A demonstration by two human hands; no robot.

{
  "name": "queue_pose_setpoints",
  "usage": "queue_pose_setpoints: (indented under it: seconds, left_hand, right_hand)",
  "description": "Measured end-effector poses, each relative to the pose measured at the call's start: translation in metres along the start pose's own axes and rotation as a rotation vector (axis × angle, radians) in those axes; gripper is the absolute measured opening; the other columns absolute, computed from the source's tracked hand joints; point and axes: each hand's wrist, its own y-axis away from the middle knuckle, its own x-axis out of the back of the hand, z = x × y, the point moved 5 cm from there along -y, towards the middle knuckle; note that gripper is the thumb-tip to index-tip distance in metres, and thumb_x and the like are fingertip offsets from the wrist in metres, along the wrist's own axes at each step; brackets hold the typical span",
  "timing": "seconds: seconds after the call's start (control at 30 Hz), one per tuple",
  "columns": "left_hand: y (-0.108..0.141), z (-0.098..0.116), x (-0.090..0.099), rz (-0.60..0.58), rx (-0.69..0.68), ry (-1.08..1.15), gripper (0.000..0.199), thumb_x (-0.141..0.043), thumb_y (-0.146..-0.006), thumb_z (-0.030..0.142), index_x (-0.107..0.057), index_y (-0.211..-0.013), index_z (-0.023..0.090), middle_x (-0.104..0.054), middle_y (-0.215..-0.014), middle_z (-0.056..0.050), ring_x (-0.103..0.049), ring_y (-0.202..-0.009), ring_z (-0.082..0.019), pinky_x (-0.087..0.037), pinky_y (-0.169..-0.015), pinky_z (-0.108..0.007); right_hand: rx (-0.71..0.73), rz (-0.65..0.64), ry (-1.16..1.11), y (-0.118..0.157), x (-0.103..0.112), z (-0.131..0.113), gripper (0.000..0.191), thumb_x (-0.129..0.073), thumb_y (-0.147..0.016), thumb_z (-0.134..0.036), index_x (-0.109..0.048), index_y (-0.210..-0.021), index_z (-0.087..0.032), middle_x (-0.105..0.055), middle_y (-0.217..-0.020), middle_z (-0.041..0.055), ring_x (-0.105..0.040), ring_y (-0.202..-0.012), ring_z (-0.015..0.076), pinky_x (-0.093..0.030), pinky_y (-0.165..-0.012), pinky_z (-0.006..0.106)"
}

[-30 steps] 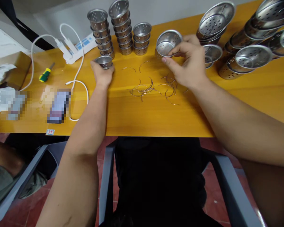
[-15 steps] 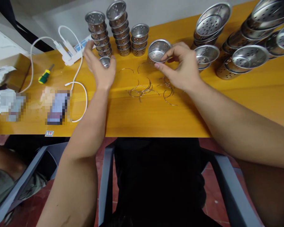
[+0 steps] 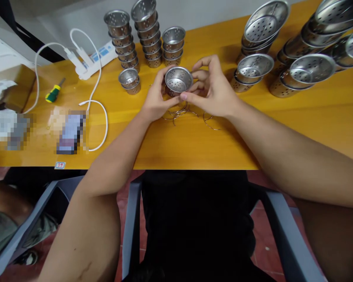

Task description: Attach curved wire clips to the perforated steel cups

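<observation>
Between my hands is a small perforated metal cup (image 3: pixel 179 80), upright with its mouth facing up. My left hand (image 3: pixel 158 98) wraps round its left and near side. My right hand (image 3: pixel 214 88) pinches it from the right, thumb at the near rim and the other fingers curved at the far side. Curved thin metal wires (image 3: pixel 181 112) lie on the table just below the cup, partly covered by the hands. Left of my left hand stands a short stack of two perforated cups (image 3: pixel 130 80).
Taller cup stacks (image 3: pixel 124 39) line the back, with more stacks (image 3: pixel 173 45) beside them. Larger perforated cups (image 3: pixel 253 68) lean at the right. A power strip (image 3: pixel 91 64), white cable, screwdriver (image 3: pixel 54 93) and phone (image 3: pixel 71 133) lie at the left. A seated person's leg shows lower left.
My right hand has brought the cup left and nearer. My left hand has left the small stack at the left, moved right and taken hold of the cup too.
</observation>
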Motion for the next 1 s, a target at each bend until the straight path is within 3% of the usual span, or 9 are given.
queue_pose_setpoints:
  seconds: [0.07, 0.13, 0.2, 0.27, 0.33, 0.47, 0.77, 0.9, 1.0]
  left_hand:
    - [-0.001, -0.009, 0.006, 0.021, -0.028, 0.025, 0.109, -0.085, -0.115, 0.077, -0.027, -0.199, 0.040, -0.058, -0.190, -0.016, -0.066, -0.182, -0.043, -0.059, -0.153, -0.063]
    - [-0.003, -0.013, 0.011, 0.051, -0.052, 0.036, 0.108, -0.084, -0.112, 0.078, -0.030, -0.197, 0.040, -0.059, -0.188, -0.017, -0.065, -0.181, -0.044, -0.056, -0.156, -0.064]
    - [-0.006, -0.010, 0.014, 0.063, -0.069, 0.043, 0.109, -0.087, -0.110, 0.079, -0.033, -0.196, 0.041, -0.059, -0.189, -0.016, -0.063, -0.183, -0.044, -0.054, -0.157, -0.065]
    - [-0.009, 0.000, 0.015, 0.066, -0.064, 0.042, 0.110, -0.090, -0.107, 0.083, -0.036, -0.194, 0.043, -0.060, -0.190, -0.015, -0.063, -0.184, -0.044, -0.054, -0.158, -0.063]
    - [-0.011, 0.012, 0.016, 0.076, -0.020, 0.025, 0.112, -0.093, -0.104, 0.088, -0.040, -0.193, 0.044, -0.064, -0.189, -0.014, -0.065, -0.183, -0.043, -0.056, -0.157, -0.061]
    - [-0.011, 0.026, 0.017, 0.093, 0.079, 0.020, 0.110, -0.096, -0.102, 0.089, -0.047, -0.189, 0.044, -0.068, -0.187, -0.013, -0.068, -0.182, -0.043, -0.059, -0.155, -0.063]
    - [-0.012, -0.025, 0.018, 0.226, 0.210, 0.153, 0.087, -0.104, -0.095, 0.054, -0.060, -0.169, 0.042, -0.078, -0.171, -0.011, -0.080, -0.162, -0.038, -0.068, -0.145, -0.061]
    - [-0.009, -0.022, 0.016, 0.266, 0.208, 0.165, 0.084, -0.105, -0.095, 0.051, -0.062, -0.166, 0.039, -0.080, -0.168, -0.010, -0.083, -0.159, -0.037, -0.071, -0.141, -0.057]
    - [-0.009, -0.017, 0.013, 0.248, 0.212, 0.132, 0.082, -0.103, -0.100, 0.054, -0.060, -0.167, 0.037, -0.082, -0.167, -0.010, -0.084, -0.159, -0.036, -0.073, -0.140, -0.056]
  right_hand:
    - [0.002, 0.015, -0.008, 0.001, 0.009, -0.002, 0.093, -0.104, -0.097, -0.097, -0.056, -0.154, -0.041, -0.079, -0.170, 0.0111, -0.080, -0.102, 0.0308, -0.069, -0.088, 0.051]
    - [0.015, -0.011, 0.076, 0.002, 0.018, -0.005, 0.073, -0.103, -0.103, -0.083, -0.064, -0.142, -0.036, -0.084, -0.157, 0.0130, -0.076, -0.094, 0.0290, -0.063, -0.082, 0.049]
    - [0.024, -0.156, 0.199, 0.004, 0.020, -0.005, 0.048, -0.096, -0.109, -0.068, -0.073, -0.130, -0.032, -0.089, -0.130, 0.0121, -0.073, -0.089, 0.0290, -0.059, -0.080, 0.049]
    - [0.047, -0.334, 0.332, 0.007, 0.017, -0.004, 0.033, -0.092, -0.108, -0.056, -0.081, -0.124, -0.029, -0.087, -0.116, 0.0098, -0.073, -0.088, 0.0290, -0.058, -0.082, 0.048]
    - [0.084, -0.438, 0.462, 0.009, 0.014, 0.000, 0.025, -0.091, -0.108, -0.049, -0.087, -0.124, -0.029, -0.086, -0.121, 0.0095, -0.076, -0.093, 0.0297, -0.058, -0.085, 0.047]
    - [0.107, -0.462, 0.592, 0.010, 0.006, 0.008, 0.009, -0.085, -0.114, -0.035, -0.090, -0.121, -0.031, -0.088, -0.122, 0.0089, -0.081, -0.102, 0.0321, -0.059, -0.092, 0.046]
    - [0.124, -0.419, 0.672, 0.015, -0.008, 0.004, 0.011, -0.074, -0.121, -0.031, -0.083, -0.114, -0.028, -0.086, -0.128, 0.0117, -0.079, -0.108, 0.0350, -0.057, -0.094, 0.048]
    - [0.107, -0.376, 0.701, 0.013, -0.010, 0.010, 0.011, -0.075, -0.116, -0.025, -0.085, -0.120, -0.028, -0.086, -0.132, 0.0130, -0.081, -0.109, 0.0362, -0.058, -0.093, 0.049]
    - [0.097, -0.376, 0.712, 0.013, -0.009, 0.013, 0.012, -0.074, -0.120, -0.030, -0.086, -0.120, -0.030, -0.086, -0.129, 0.0107, -0.081, -0.109, 0.0361, -0.058, -0.090, 0.049]
